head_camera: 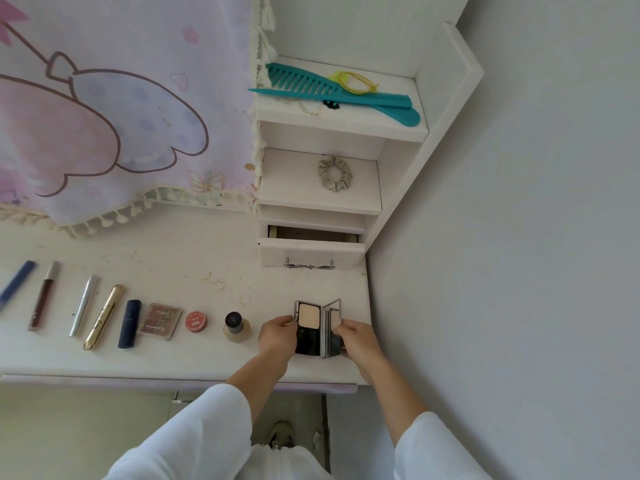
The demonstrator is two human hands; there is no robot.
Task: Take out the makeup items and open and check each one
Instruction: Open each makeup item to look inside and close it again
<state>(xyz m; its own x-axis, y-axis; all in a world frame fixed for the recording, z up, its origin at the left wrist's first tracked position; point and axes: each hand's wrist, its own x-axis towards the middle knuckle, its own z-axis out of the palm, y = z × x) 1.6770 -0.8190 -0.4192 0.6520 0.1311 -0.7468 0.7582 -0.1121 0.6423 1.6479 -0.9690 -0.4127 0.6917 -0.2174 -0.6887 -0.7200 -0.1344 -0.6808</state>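
Head view looks down on a white dressing table (194,258), and the open powder compact (318,329) at its right end serves as the landmark. The left hand (277,337) grips the compact's left edge, beside the half with the beige powder pan; the right hand (356,341) pinches the lid half on the right, which stands partly raised. Both hands are closed around the compact, which is held just above or on the tabletop; which one I cannot tell.

Left of the compact stands a small bottle with a black cap (236,326). Further left lie a round red tin (196,321), a pink palette (161,321), a dark blue tube (129,323), a gold tube (104,317), a silver pen-like stick (83,305), a dark red lip gloss (43,295) and a blue stick (16,283).

Behind the compact, a small drawer (311,249) is pulled partly open.
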